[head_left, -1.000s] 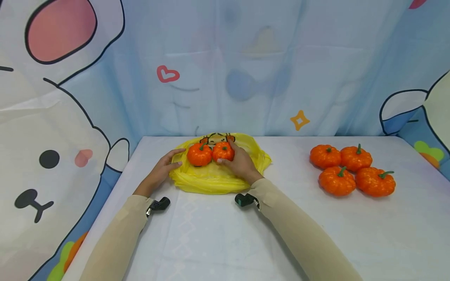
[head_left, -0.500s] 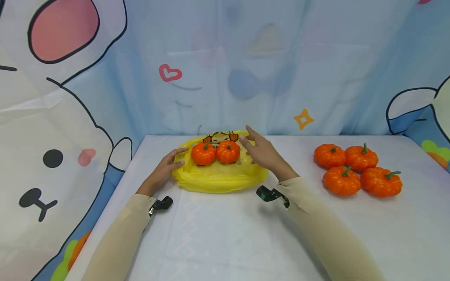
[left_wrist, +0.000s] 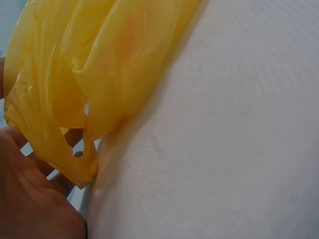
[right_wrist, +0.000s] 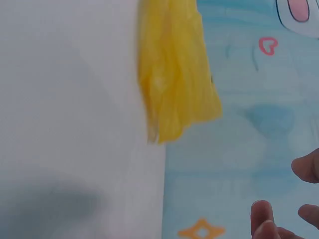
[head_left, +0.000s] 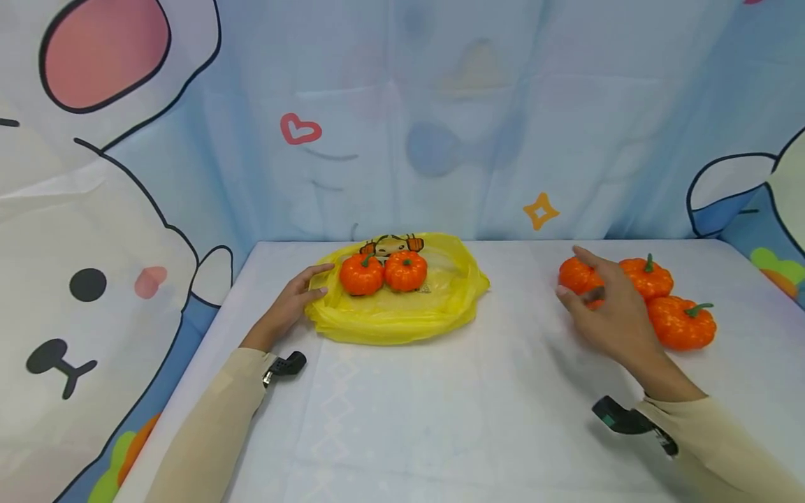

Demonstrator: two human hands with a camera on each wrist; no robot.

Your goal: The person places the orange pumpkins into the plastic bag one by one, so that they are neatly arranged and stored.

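Fingers (head_left: 591,259) parted, right hand (head_left: 618,318) hovers, apparently above pumpkins (head_left: 648,281).

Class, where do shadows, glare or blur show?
Head view: highlights on the pumpkins, soft shadow on the table beside the right hand; left wrist: dim, faint glints on the yellow bag; right wrist: yellow bag's edges softly blurred, shadow at lower left.

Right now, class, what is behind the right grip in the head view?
Parts of round, ribbed, glossy orange pumpkins show on both sides of the right grip; whatever it fully covers cannot be seen.
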